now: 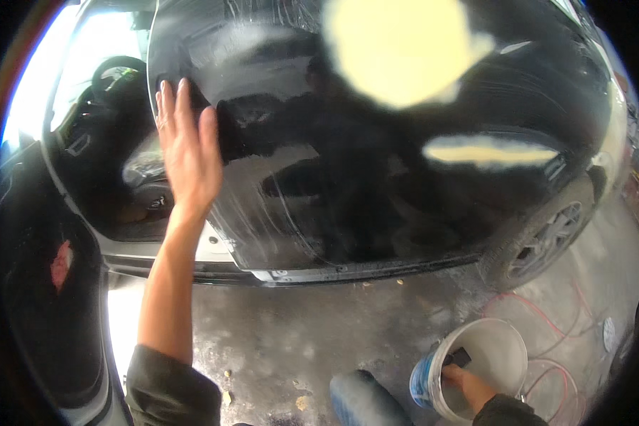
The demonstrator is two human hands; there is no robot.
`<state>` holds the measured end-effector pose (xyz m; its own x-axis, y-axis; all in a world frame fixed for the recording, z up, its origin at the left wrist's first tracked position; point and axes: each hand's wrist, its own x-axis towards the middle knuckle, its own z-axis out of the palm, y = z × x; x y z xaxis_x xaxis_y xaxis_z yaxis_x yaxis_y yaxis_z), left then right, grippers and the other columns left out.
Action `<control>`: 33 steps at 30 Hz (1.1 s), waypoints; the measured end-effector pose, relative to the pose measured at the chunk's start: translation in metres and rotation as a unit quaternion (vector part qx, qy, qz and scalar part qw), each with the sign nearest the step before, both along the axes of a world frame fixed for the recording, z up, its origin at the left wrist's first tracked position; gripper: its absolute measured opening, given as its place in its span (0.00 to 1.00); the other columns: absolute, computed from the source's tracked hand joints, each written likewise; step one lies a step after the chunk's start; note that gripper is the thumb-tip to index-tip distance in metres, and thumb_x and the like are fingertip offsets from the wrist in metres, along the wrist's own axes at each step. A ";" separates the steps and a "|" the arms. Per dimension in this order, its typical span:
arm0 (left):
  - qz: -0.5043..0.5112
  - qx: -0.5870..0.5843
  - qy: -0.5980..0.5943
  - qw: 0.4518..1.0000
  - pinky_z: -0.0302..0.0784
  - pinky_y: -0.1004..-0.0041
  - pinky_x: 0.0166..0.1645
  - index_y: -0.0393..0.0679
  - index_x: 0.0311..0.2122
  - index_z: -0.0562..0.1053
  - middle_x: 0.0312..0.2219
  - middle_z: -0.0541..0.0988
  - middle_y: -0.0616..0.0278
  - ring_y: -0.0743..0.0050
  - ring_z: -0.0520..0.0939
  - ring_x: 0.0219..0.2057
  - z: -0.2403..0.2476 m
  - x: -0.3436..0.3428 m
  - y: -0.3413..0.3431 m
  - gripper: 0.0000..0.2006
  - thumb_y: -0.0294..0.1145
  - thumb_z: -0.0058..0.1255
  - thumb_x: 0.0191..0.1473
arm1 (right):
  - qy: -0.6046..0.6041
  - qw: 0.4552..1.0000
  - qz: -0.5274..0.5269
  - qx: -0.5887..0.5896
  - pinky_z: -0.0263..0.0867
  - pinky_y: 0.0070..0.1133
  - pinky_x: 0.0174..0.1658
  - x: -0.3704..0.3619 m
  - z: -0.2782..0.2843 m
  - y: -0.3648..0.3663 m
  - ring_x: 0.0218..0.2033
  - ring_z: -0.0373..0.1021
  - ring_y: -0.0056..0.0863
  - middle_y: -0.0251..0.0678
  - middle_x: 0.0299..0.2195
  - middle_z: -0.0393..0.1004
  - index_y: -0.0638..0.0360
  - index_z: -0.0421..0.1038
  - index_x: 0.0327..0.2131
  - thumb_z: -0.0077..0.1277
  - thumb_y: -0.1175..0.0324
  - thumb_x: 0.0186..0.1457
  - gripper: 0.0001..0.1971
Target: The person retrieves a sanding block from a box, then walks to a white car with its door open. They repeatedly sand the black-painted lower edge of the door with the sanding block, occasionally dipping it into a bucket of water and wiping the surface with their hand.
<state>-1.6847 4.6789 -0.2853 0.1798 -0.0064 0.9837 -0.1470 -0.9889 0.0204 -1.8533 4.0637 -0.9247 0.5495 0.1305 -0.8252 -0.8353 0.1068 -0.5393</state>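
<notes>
My left hand (193, 160) is raised with its fingers stretched out, against the front edge of a black car door panel (348, 206). Wet-looking streaks and dull grey areas mark the panel there. Down at the lower right, my right hand (460, 376) reaches inside a white bucket (516, 346) with a blue outer side. Its fingers close on a small dark block (461, 356), whose exact kind I cannot make out. The bucket's bottom is partly hidden by my forearm.
A large pale yellow patch (397, 50) and a narrow one (490, 152) mark the bodywork. An open front door (50, 312) stands at left, beside the cabin with its steering wheel (117, 74). The rear wheel (547, 241) and a red hose (532, 307) lie right.
</notes>
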 end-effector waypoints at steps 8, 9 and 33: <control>0.080 0.017 -0.076 0.994 0.34 0.51 0.75 0.35 0.72 0.50 0.72 0.48 0.41 0.45 0.45 0.75 -0.016 0.033 -0.013 0.35 0.49 0.33 0.69 | 0.022 0.996 -0.067 0.045 0.75 0.35 0.39 -0.036 0.061 -0.026 0.36 0.78 0.37 0.37 0.39 0.82 0.59 0.79 0.43 0.53 0.58 0.62 0.15; 0.074 0.014 -0.074 0.994 0.34 0.50 0.75 0.35 0.72 0.51 0.73 0.48 0.42 0.44 0.45 0.75 -0.019 0.037 -0.017 0.35 0.49 0.32 0.69 | 0.012 0.995 -0.088 0.051 0.75 0.35 0.38 -0.033 0.074 -0.025 0.37 0.78 0.37 0.37 0.39 0.82 0.59 0.79 0.43 0.53 0.58 0.62 0.16; 0.054 -0.009 0.099 0.994 0.36 0.47 0.75 0.32 0.72 0.47 0.73 0.40 0.35 0.36 0.38 0.74 -0.167 -0.004 -0.039 0.42 0.50 0.47 0.65 | 0.021 0.973 -0.192 0.129 0.78 0.42 0.36 0.029 0.246 -0.044 0.49 0.73 0.54 0.43 0.47 0.77 0.52 0.75 0.44 0.46 0.55 0.51 0.20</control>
